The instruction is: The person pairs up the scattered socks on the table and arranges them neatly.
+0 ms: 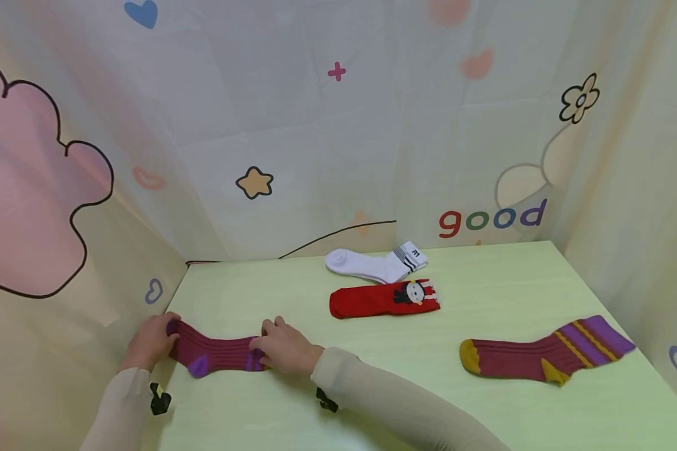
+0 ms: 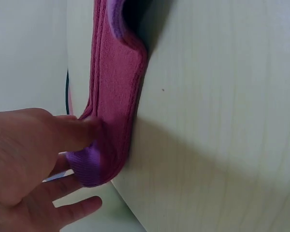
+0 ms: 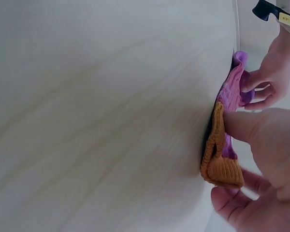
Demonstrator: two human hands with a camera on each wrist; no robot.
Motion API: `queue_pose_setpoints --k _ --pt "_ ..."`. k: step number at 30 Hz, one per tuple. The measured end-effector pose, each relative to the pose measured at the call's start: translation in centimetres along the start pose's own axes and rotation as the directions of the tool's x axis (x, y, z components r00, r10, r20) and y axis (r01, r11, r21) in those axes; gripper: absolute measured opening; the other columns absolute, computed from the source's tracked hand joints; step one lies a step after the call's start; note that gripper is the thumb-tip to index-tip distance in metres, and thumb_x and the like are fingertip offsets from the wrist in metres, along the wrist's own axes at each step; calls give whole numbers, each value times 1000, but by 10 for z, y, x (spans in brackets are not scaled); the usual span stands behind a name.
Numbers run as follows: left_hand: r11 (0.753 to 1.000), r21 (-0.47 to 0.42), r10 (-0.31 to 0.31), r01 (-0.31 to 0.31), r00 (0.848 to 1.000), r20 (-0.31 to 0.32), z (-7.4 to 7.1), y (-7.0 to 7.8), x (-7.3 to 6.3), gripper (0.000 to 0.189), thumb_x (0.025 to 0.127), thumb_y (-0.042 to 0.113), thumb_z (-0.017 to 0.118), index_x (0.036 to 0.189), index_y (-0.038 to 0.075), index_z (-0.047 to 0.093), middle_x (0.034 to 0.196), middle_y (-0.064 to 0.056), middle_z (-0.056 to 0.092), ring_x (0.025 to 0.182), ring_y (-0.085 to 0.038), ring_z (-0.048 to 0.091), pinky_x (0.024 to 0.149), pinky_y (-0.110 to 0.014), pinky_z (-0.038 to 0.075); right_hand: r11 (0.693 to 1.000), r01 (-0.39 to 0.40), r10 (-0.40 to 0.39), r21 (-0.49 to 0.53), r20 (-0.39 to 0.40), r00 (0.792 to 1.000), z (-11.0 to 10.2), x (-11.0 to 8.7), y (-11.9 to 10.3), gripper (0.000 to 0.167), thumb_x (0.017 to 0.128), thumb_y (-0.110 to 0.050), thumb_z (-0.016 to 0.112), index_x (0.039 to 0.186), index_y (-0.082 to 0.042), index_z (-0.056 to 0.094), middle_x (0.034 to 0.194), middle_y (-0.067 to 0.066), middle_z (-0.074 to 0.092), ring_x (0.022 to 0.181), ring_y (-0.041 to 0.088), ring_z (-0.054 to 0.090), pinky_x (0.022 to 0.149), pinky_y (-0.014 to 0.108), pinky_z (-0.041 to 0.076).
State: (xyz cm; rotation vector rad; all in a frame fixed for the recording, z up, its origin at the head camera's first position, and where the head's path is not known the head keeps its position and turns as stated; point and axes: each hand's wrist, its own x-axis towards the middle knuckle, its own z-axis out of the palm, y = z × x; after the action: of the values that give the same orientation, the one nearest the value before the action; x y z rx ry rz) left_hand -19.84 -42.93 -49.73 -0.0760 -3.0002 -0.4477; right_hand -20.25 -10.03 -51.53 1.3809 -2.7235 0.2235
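A maroon sock (image 1: 222,354) with a purple heel and toe lies lengthwise near the table's left edge. My left hand (image 1: 149,341) pinches its purple toe (image 2: 89,166) between thumb and fingers. At the other end, my right hand (image 1: 288,351) grips the cuff, whose mustard band (image 3: 224,171) shows in the right wrist view, thumb on one side and fingers on the other. Far to the right lies another maroon sock (image 1: 513,358), with mustard heel and toe and a purple striped cuff; neither hand touches it.
A white sock (image 1: 367,264) with dark stripes lies at the back, just behind a red sock (image 1: 367,302) with a cartoon figure. The pale table (image 1: 395,382) meets a printed curtain (image 1: 316,125) at the back and sides.
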Motion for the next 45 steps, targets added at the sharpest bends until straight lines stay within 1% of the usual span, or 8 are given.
queue_pose_setpoints --k 4,10,13,17,22,28,37,45 --pt "1000 8 -27 27 999 -24 -4 2 1 29 90 -8 59 118 -6 65 102 -30 64 88 -41 61 75 -57 53 997 -61 60 53 5 998 -2 0 -2 27 96 -32 74 122 -28 74 103 0 62 86 14 44 69 19 39" --pt "999 3 -46 46 997 -61 -11 2 4 34 87 -9 53 120 -2 60 105 -33 64 88 -45 62 67 -55 52 996 -76 76 40 -4 997 -4 -1 -1 22 97 -32 73 118 -28 77 102 -3 64 85 13 48 67 20 41" --pt "1000 7 -23 23 996 -84 -13 0 3 27 86 -9 53 110 1 56 95 -28 64 81 -41 60 62 -51 49 992 -66 66 109 9 998 -6 -3 -1 20 98 -24 72 117 -24 77 103 -3 62 85 11 51 69 19 44" --pt "999 17 29 -27 991 -131 -16 -3 2 19 82 -12 51 89 6 51 78 -14 56 71 -32 53 57 -43 42 979 -45 43 199 18 999 -10 -6 -1 22 98 -14 70 119 -19 76 103 -1 61 82 8 54 71 15 46" --pt "996 6 87 -87 982 -166 -21 -4 1 22 77 -15 50 76 7 55 74 -10 55 69 -28 51 60 -42 42 977 16 -13 213 -15 1000 -16 -12 0 23 98 -8 70 118 -15 76 103 0 70 85 7 58 78 14 47" --pt "994 4 111 -113 976 -189 -29 -3 -3 22 79 -15 51 77 2 66 78 -16 65 72 -32 58 66 -48 48 977 64 -56 202 -47 997 -28 -19 0 23 97 -6 69 117 -14 77 103 0 74 87 8 63 80 14 49" --pt "996 -44 65 -76 975 -212 -46 11 -14 18 88 -12 56 87 -4 72 90 -26 70 76 -35 61 63 -42 49 963 106 -81 248 -109 991 -44 -31 2 24 98 -3 67 118 -13 76 103 -1 73 86 4 63 76 12 48" --pt "995 -46 74 -86 972 -223 -54 24 -20 17 90 -11 59 89 -4 74 95 -29 70 86 -45 65 68 -50 53 955 124 -86 271 -149 985 -54 -43 6 27 97 -4 68 123 -11 74 110 0 74 98 7 67 85 14 50"
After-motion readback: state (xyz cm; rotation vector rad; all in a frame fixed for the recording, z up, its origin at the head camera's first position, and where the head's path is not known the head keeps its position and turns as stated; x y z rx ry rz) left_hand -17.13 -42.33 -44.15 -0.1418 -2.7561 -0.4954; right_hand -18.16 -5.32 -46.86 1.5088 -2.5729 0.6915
